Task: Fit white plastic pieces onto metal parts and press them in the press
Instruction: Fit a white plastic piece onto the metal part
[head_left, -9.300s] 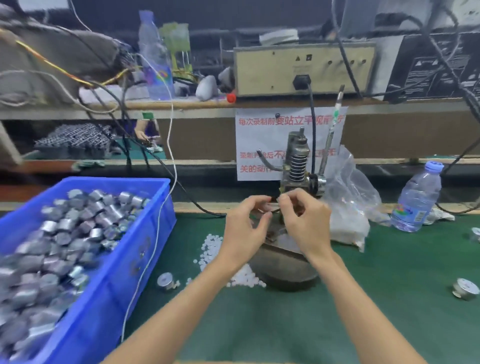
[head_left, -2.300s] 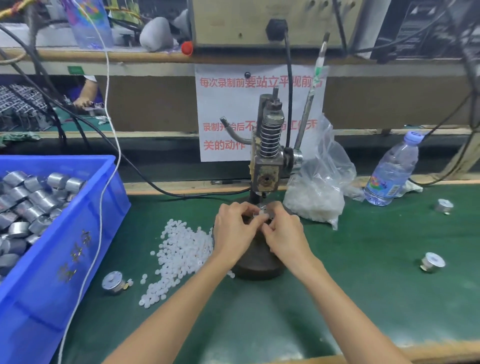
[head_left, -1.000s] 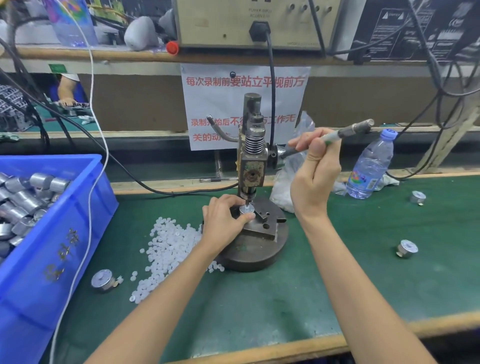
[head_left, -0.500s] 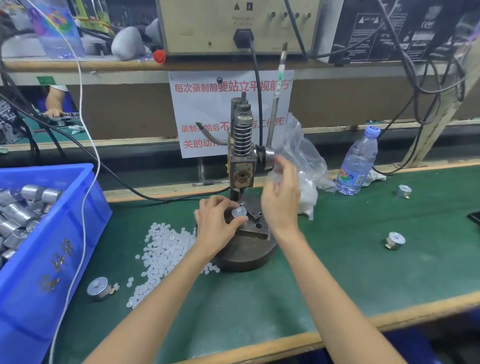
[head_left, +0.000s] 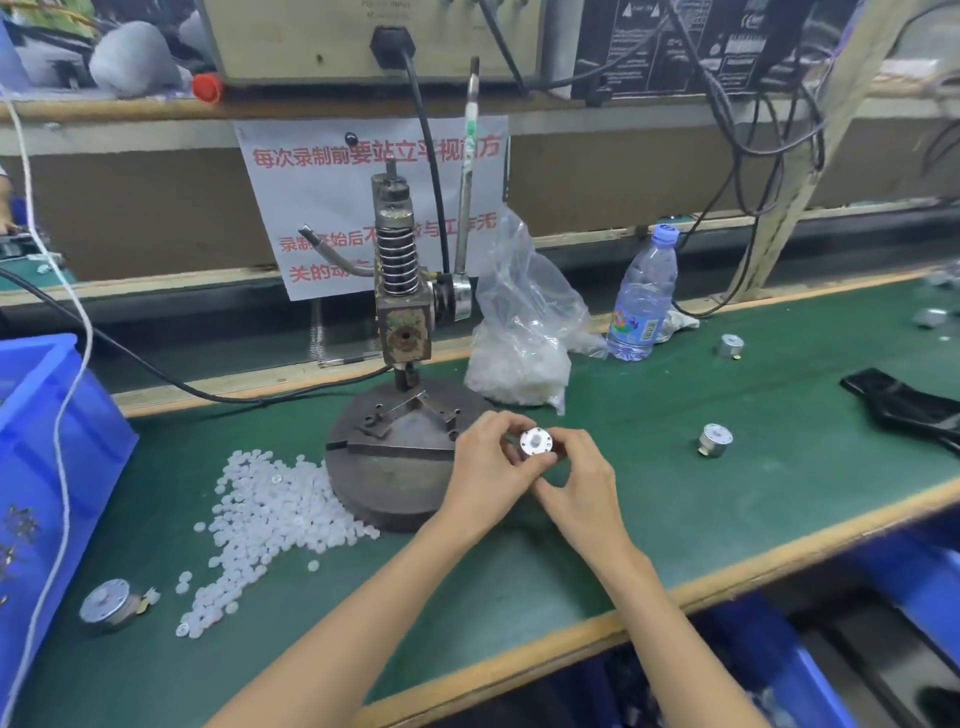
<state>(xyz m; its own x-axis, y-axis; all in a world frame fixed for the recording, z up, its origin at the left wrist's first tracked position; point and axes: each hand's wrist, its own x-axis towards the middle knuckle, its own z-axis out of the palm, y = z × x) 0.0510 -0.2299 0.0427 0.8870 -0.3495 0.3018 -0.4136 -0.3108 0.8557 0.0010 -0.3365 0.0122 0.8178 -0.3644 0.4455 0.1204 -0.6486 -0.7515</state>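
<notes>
A small round metal part (head_left: 536, 442) with a white plastic piece on its face is held above the green mat, right of the press base. My left hand (head_left: 485, 467) and my right hand (head_left: 576, 480) both pinch it with their fingertips. The hand press (head_left: 402, 312) stands behind on its round iron base (head_left: 387, 467), lever (head_left: 467, 171) upright, fixture empty. A heap of white plastic pieces (head_left: 265, 512) lies left of the base.
A blue bin (head_left: 47, 457) stands at the left edge. Loose metal parts lie on the mat (head_left: 109, 605), (head_left: 716, 439), (head_left: 730, 345). A plastic bag of white pieces (head_left: 519, 338) and a water bottle (head_left: 641, 296) stand behind; a black object (head_left: 904, 400) lies right.
The right hand let go of the press lever, which swung back upright. The left hand lifted the metal part off the press fixture, and both hands now hold it to the right of the base.
</notes>
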